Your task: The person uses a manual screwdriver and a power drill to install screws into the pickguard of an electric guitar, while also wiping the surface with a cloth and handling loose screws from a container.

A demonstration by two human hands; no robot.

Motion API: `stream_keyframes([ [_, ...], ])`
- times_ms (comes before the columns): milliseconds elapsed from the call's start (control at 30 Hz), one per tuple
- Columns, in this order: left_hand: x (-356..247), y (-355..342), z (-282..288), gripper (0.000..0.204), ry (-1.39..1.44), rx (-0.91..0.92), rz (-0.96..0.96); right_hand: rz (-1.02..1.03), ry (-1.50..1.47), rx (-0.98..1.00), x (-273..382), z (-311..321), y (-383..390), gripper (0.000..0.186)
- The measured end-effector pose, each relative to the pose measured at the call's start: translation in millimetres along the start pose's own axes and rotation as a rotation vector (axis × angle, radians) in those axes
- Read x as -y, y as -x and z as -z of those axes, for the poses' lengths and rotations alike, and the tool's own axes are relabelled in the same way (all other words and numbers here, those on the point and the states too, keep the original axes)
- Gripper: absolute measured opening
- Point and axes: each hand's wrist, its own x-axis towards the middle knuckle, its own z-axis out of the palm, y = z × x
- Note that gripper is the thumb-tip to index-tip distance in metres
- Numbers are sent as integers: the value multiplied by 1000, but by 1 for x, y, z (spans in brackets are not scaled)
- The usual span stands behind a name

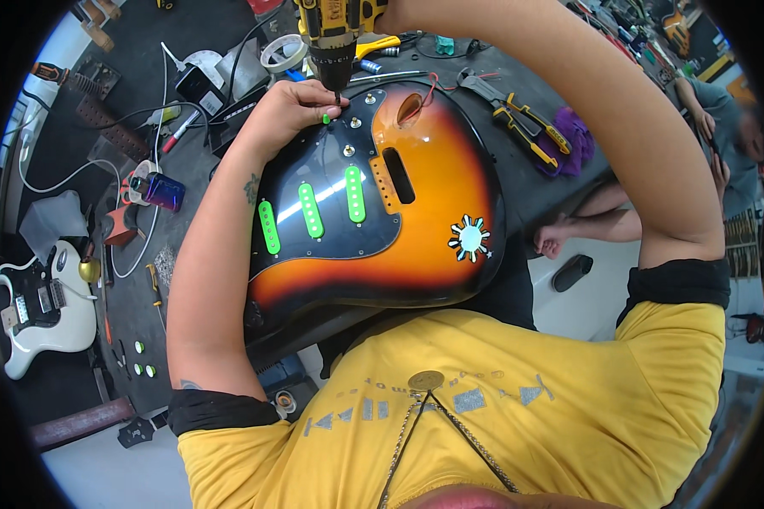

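Pickguard (331, 182) lies face up on the sunburst body (450, 246), which rests at the near edge of the bench (519, 188), just in front of your chest. Your left hand (293, 110) has its thumb and fingers brought close together at the tip of the bit (338, 97); whether they pinch a screw I cannot tell, as it is too small or hidden. Your right hand (395, 14) is wrapped on the drill (327, 25), though the top edge cuts it off and the trigger finger is out of sight. This looks like driving a fixing at the guard's far edge, so line the bit up square with the hole and let it seat before you squeeze. Start slowly, press lightly, and draw your fingertips clear once the thread bites. Stop as the head meets the plastic; overdriving could crack it or strip the wood. Mind the green switch tip (326, 120) beside your thumb and the bare shafts (349, 150) nearby, since a slipping bit could knock them or scratch the gloss.
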Motion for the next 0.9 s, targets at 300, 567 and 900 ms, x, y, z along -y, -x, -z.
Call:
stream_keyframes([
  [300, 2, 0, 0, 23, 11, -9, 45, 38, 11, -1, 4, 2, 4, 59],
  [567, 2, -1, 0, 24, -23, -10, 31, 68, 68, -3, 3, -4, 1, 56],
  [900, 5, -1, 0, 21, -4, -8, 59, 75, 56, 15, 8, 5, 6, 56],
])
